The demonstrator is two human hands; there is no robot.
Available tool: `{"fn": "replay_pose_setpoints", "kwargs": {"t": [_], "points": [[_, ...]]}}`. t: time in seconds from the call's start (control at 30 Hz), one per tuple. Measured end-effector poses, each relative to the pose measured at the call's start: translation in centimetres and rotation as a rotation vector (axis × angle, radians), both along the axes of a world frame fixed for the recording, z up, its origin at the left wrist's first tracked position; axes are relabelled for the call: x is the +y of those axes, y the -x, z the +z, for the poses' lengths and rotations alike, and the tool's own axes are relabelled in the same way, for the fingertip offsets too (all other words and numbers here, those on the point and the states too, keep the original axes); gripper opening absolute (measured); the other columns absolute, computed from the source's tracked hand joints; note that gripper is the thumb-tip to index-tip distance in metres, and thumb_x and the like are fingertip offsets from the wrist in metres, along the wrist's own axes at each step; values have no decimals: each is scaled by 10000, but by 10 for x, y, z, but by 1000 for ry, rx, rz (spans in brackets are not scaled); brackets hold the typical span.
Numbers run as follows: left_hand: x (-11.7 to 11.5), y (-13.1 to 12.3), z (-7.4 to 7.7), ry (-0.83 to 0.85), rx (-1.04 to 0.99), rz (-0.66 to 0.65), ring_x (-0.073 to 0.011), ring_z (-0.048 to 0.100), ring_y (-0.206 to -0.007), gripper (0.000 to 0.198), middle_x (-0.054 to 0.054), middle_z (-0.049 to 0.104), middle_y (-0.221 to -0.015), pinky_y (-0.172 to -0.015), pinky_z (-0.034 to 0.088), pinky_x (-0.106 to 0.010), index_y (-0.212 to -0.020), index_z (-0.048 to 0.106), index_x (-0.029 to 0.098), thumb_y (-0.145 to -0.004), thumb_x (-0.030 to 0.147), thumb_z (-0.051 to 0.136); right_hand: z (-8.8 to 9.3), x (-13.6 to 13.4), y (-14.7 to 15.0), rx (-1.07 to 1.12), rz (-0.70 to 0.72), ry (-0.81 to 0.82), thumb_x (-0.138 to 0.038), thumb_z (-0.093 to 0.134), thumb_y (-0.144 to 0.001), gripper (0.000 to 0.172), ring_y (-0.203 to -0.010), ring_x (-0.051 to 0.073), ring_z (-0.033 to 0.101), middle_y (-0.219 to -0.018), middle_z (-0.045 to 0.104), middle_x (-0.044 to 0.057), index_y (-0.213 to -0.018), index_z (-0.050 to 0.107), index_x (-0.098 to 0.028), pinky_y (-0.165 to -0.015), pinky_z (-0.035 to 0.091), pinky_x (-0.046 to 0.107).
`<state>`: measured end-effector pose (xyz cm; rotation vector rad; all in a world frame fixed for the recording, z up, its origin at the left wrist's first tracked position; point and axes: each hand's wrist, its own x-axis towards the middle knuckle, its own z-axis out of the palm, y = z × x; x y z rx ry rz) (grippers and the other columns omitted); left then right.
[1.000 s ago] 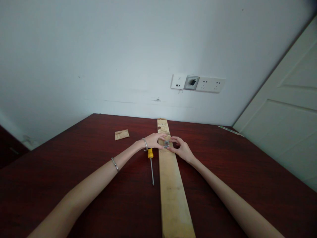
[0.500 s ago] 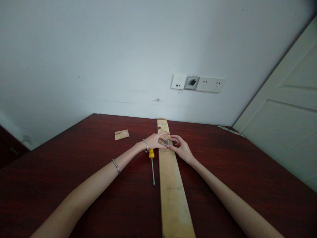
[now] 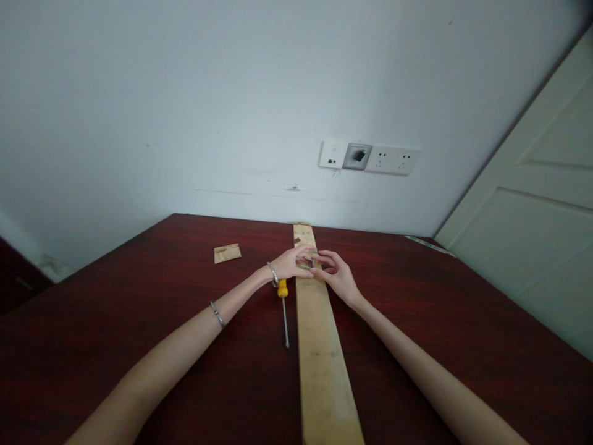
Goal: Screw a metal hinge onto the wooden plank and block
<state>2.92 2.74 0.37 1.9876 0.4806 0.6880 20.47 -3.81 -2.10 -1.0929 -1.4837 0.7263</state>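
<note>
Because the fingers of both hands curve in from opposite sides of the narrow wooden board (image 3: 322, 352), the small metal piece (image 3: 308, 264) sits framed between them, above or on the board's far part, probably to keep so slight a thing steady and within fingertip control. The left hand (image 3: 291, 264) comes over the board's left edge with thumb and fingers bowed apart like a C; the right hand (image 3: 339, 275) meets it from the right, thumb and fingers brought close to the metal. Neither is clenched into a fist, but the piece is too small and partly hidden, so I cannot tell whether either hand truly grips it. The board runs from near to far along the dark red table (image 3: 417, 278), seemingly so that both arms can reach it evenly. Just left of it lies a screwdriver (image 3: 282, 288), its yellow handle partly covered by the left wrist and its tip toward the near side, likely kept within reach. Farther left rests a flat tan piece (image 3: 227, 253); whether it is a packet holding anything, I cannot tell. On the far wall, a grey-framed recess (image 3: 348, 156) has a dark object (image 3: 360, 156) in it.
</note>
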Motion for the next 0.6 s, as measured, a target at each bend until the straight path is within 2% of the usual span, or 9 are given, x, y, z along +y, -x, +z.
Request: {"fn": "replay_pose_setpoints", "kwargs": {"t": [0.13,0.23,0.37,0.5,0.6], "points": [[1,2,3,92,-43,2,-228,580,-1072,760,-154,610,-1140,-953,415,-381,-1275,377,129,-612,121,749,9,-2,-2,69,75,-10,-359,695,-688,426,-1032,224,611,-1101,662,80,-1065,539,-234,-805,504,351],[4,5,4,115,-56,25,-232,580,-1071,771,-149,611,-1138,-950,415,-392,-1264,399,141,-586,102,763,16,-2,-3,98,38,10,-394,648,-718,291,-948,210,635,-1009,688,69,-936,619,-204,-813,501,348],[5,5,6,95,-74,62,-252,572,-1088,796,-164,607,-1143,-974,387,-428,-1256,424,134,-544,83,777,21,4,-1,77,-22,99,-432,670,-666,285,-790,197,643,-833,708,63,-765,673,-164,-698,502,311],[4,5,9,40,-81,69,-258,576,-1085,775,-173,605,-1154,-976,386,-434,-1257,432,126,-560,96,769,26,10,5,120,-52,246,-439,694,-627,313,-692,166,613,-746,692,57,-744,696,-150,-577,464,257],[2,6,12,-4,-56,101,-262,575,-1088,773,-174,604,-1165,-967,399,-424,-1264,433,131,-569,105,772,33,10,10,226,-43,352,-425,714,-609,300,-683,143,590,-740,675,53,-728,700,-149,-541,440,223]]}}
